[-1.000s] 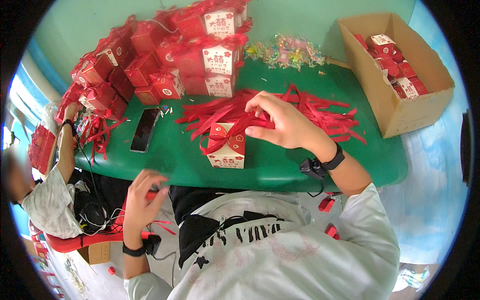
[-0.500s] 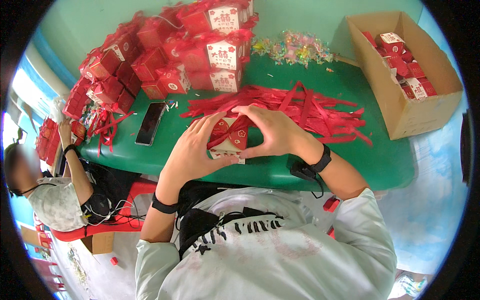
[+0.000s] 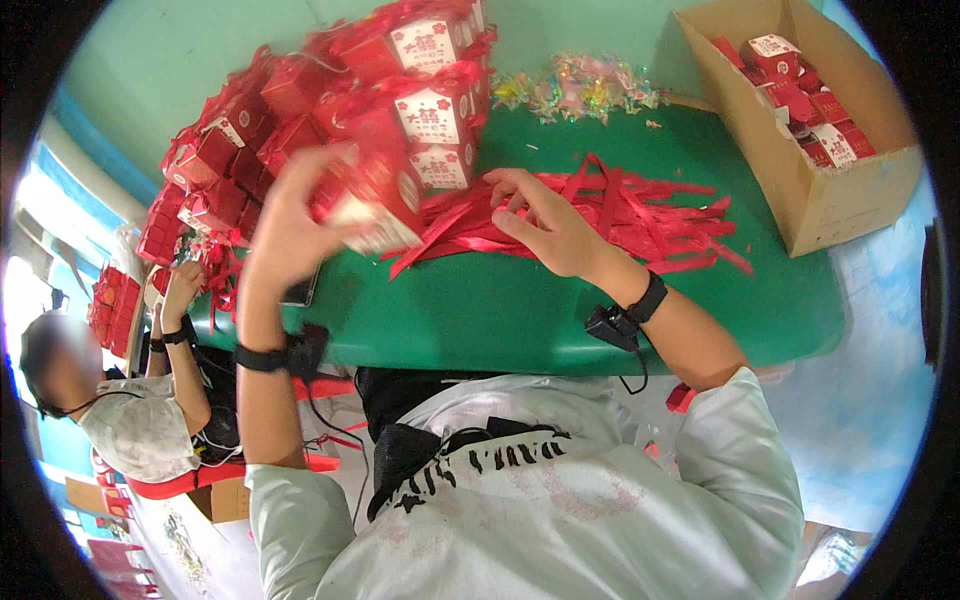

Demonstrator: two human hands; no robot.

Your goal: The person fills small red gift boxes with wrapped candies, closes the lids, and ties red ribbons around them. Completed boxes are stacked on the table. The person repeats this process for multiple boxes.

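My left hand, smeared by motion, grips a small red and white gift box by its left side. The gift box hangs tilted above the green table, in front of stacked gift boxes of the same kind. My right hand hovers at the near side of a heap of red ribbons. Its fingers are loosely bent and apart, with nothing seen in them.
Wrapped candies lie by the wall. A cardboard carton with more red boxes stands at the right. A dark phone is partly hidden behind my left wrist. At the left, a co-worker's hand handles something red.
Both hands were around the gift box at the table's middle. The left has lifted it leftward toward the stack; the right has let go and stays near the ribbons.
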